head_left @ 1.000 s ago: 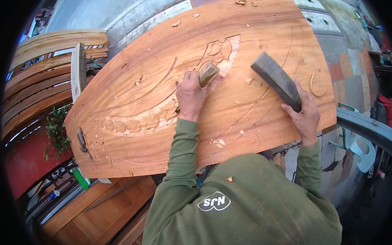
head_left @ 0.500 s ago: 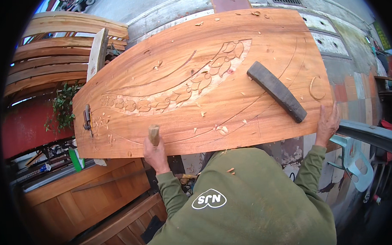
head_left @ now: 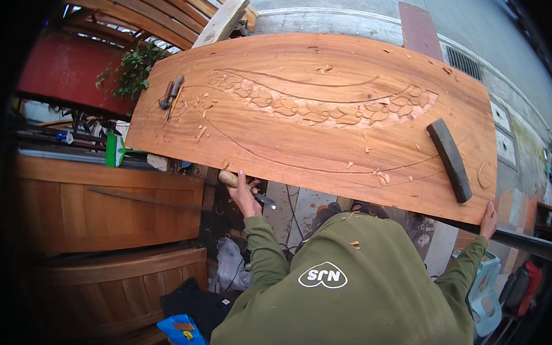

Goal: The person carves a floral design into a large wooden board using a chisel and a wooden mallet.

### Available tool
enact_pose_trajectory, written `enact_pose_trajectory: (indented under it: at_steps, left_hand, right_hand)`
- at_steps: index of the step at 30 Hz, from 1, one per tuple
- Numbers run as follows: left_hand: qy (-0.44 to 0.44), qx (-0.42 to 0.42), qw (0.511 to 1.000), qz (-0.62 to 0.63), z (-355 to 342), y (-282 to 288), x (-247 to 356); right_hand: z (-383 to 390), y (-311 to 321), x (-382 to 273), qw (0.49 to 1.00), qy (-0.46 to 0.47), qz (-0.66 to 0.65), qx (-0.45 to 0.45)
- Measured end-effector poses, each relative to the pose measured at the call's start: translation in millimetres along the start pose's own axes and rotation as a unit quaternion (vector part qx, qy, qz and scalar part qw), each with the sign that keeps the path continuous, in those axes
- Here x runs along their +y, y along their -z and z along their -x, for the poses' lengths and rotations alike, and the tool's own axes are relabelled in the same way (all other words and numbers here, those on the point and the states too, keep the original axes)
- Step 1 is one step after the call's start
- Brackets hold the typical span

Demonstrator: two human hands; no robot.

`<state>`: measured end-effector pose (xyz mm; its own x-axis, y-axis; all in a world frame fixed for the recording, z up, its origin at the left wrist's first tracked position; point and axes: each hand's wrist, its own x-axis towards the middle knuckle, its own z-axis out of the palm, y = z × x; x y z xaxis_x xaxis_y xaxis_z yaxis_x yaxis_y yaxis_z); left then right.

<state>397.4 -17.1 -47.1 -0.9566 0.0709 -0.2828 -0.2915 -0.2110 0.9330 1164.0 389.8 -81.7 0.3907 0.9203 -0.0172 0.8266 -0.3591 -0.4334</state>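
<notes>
A wooden panel (head_left: pixel 324 161) with a carved band of leaves and scrolls lies in front of me. At its near edge, left of my body, my left hand (head_left: pixel 246 201) is closed around a chisel (head_left: pixel 229 178). The chisel's rounded wooden handle points up-left, and its metal blade shows on the other side of the hand. My right hand (head_left: pixel 488 221) grips the panel's near right corner, with part of its fingers hidden by the edge. A dark, slightly curved wooden block (head_left: pixel 449 161) rests on the panel's right part.
Several hand tools (head_left: pixel 172 98) lie at the panel's left end. Wood shavings (head_left: pixel 382 178) are scattered over it. A leafy plant (head_left: pixel 132 71) stands beyond that end. Panelled wooden doors (head_left: pixel 107 203) are at the left, and a light blue plastic chair (head_left: pixel 486 293) is at the lower right.
The view has turned, and the panel now slants down to the right. My left hand has tipped the chisel, baring its blade. My right hand went from lying on top to the corner.
</notes>
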Motion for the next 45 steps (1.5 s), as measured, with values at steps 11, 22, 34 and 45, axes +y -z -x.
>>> enact_pose_trajectory:
  at_steps: [11,22,34,45]
  left_hand:
    - [0.03,0.029,0.998,0.043,-11.9,2.6,-0.8]
    - [0.068,0.035,0.991,0.108,-40.3,13.6,5.0]
    - [0.052,0.02,0.992,0.111,-70.5,5.8,-10.1]
    - [0.078,0.028,0.996,0.022,-27.5,-7.1,15.4]
  right_hand:
    - [-19.7,18.9,12.1,0.992,0.002,-0.033,-0.118]
    - [9.3,10.6,-35.2,0.996,0.033,0.078,-0.039]
    - [-21.5,-4.7,-5.0,0.971,0.18,0.142,0.066]
    - [-23.5,22.9,6.8,0.982,0.071,0.175,0.027]
